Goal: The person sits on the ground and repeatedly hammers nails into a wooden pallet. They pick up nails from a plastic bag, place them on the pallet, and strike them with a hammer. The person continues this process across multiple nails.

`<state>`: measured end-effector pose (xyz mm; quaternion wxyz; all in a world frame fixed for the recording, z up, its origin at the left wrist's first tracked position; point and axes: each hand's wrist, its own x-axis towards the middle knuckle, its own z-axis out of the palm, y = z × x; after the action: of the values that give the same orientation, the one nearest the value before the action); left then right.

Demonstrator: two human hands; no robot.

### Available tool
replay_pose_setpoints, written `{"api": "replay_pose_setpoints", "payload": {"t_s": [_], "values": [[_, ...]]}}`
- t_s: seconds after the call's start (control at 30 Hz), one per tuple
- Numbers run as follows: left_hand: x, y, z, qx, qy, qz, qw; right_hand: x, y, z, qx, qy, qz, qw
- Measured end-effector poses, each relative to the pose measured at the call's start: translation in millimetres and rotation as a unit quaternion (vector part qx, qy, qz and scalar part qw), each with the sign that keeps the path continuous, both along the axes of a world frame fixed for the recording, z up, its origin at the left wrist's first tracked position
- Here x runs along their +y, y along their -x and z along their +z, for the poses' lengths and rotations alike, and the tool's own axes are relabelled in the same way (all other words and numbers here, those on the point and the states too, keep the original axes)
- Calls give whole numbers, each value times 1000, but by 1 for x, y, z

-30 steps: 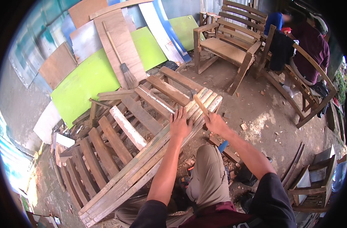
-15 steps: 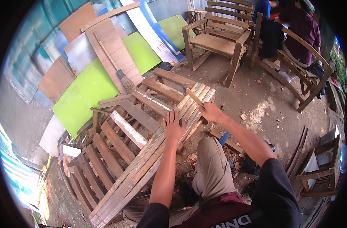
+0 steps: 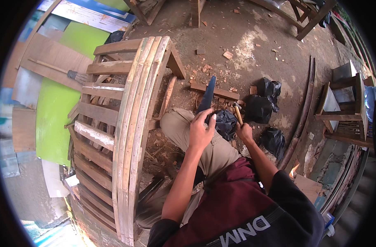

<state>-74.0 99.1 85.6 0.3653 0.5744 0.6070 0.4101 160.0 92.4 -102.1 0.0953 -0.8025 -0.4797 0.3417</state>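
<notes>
My right hand [image 3: 244, 132] is closed round the wooden handle of a hammer [image 3: 238, 116], its head up beside black plastic bags on the ground. Above my bent knee is my left hand [image 3: 201, 131], fingers apart, with nothing visible in it. Just beyond it a blue saw blade [image 3: 208, 95] points away from me; its handle end is hidden. To my left stands a slatted wooden frame [image 3: 98, 109], with several long, worn strips [image 3: 132, 119] side by side along its near edge. Neither hand touches the frame.
Black plastic bags [image 3: 260, 108] sit right of my knee. A loose plank [image 3: 216, 91] and brick fragments lie on the dirt floor. A small wooden frame [image 3: 346, 109] stands far right, past long dark strips [image 3: 303, 111]. A broom [image 3: 76, 75] and boards lie left.
My view has turned right and down. My left hand has come off the wooden strips to above my knee. My right hand has carried the hammer away from the frame, toward the bags.
</notes>
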Motion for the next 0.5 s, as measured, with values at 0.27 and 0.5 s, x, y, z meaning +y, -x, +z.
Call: {"api": "replay_pose_setpoints", "payload": {"t_s": [0.27,0.5], "values": [[12,-63,-43,209,56,-153,964,-30,-51,-89,-150,-30,-24,988],[19,-77,-49,250,107,-141,952,-9,-27,-113,-30,-22,153,988]]}}
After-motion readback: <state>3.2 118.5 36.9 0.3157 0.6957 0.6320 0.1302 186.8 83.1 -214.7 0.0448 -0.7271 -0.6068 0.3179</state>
